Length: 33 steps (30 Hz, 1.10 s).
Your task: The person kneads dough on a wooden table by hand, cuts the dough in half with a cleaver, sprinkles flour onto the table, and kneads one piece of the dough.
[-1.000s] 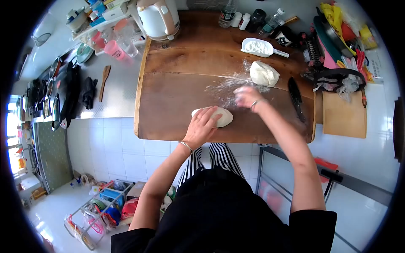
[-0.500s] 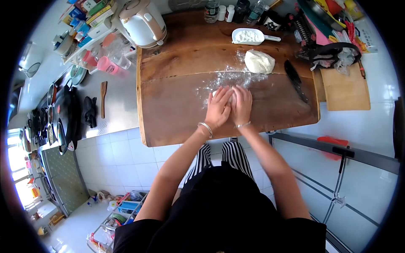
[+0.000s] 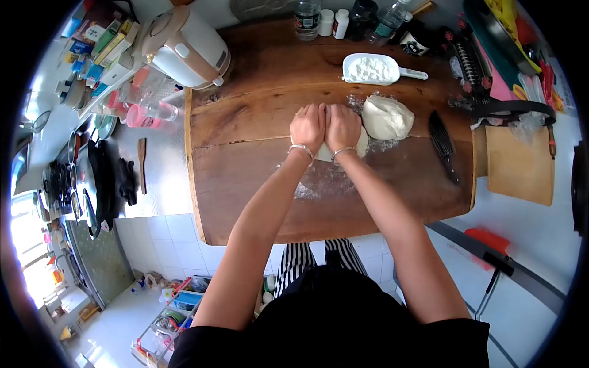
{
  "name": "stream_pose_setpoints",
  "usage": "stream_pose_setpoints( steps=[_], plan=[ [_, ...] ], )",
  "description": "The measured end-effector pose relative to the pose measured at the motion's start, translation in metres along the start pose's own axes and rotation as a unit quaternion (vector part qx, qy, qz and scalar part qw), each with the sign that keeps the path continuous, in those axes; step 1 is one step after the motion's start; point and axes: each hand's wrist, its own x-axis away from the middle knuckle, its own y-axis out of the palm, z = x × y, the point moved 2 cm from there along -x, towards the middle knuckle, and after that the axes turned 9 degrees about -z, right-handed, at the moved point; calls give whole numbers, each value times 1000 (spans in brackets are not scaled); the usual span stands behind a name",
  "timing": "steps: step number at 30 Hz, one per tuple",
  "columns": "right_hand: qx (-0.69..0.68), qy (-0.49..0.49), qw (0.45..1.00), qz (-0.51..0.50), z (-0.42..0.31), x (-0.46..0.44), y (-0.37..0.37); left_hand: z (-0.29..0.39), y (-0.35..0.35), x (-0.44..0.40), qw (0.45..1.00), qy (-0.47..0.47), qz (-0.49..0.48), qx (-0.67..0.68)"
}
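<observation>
Side by side, my left hand (image 3: 308, 127) and my right hand (image 3: 342, 127) press down on a flattened piece of dough (image 3: 363, 145). Their fingers are curled over and touch along the inner edges. Pale dough shows below the wrists and out to the right, while the rest of it is hidden under both hands. Just right of my right hand lies a second, larger lump of dough (image 3: 388, 118), apart from both hands. Loose flour (image 3: 325, 184) is scattered on the wooden board (image 3: 245, 184) around the dough.
A white scoop of flour (image 3: 371, 69) lies toward the back. At the right is a black-bladed knife (image 3: 442, 140). A kettle (image 3: 187, 49) stands at the back left, with bottles (image 3: 307, 21) along the back edge. A cutting board (image 3: 520, 162) lies at far right.
Both hands have pushed away from me, and their fingers have gone from lying flat to curled. The dough under them now shows spread out. The camera view has shifted.
</observation>
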Motion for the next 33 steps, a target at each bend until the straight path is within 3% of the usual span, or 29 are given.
stream_pose_setpoints(
  steps=[5, 7, 9, 13, 15, 17, 21, 24, 26, 27, 28, 30, 31, 33],
  plan=[
    [-6, 14, 999, -32, -6, -11, 8, -9, -7, -10, 997, -64, -27, 40],
    [-65, -13, 997, -30, -20, 1, 1, -18, -12, 20, 996, -39, 5, 76],
    [-95, -122, 986, -66, -41, 42, -5, -17, -28, 81, 987, -132, 59, 70],
    [-187, -227, 955, -38, -73, 109, -21, -9, -29, 173, 954, -197, 216, 70],
    [-179, -224, 956, -58, -69, 96, -11, -9, -28, 165, 955, -188, 224, 39],
    [-169, -219, 958, -74, -67, 78, -1, -13, -34, 140, 957, -232, 169, 31],
    [-124, -162, 972, -120, -74, 43, 15, -27, -43, 106, 964, -238, 115, 38],
    [-77, 6, 953, -294, -81, 23, 9, -34, -49, 82, 976, -194, 97, 25],
    [-86, 23, 960, -266, -69, 35, 24, -36, -55, 77, 979, -190, 73, 24],
    [-100, 41, 968, -228, -64, 34, 24, -37, -58, 70, 993, -114, 5, -43],
    [-137, 86, 952, -261, -52, 46, 14, -31, -60, 70, 991, -41, -66, -107],
    [-384, 187, 865, -263, -20, 87, 1, -8, -61, 83, 981, -33, -71, -175],
    [-356, 220, 873, -251, -10, 111, -16, 5, -62, 86, 966, -26, -72, -248],
    [-305, 194, 902, -236, -8, 143, -34, -1, -48, 121, 992, -108, 47, -47]
  ],
)
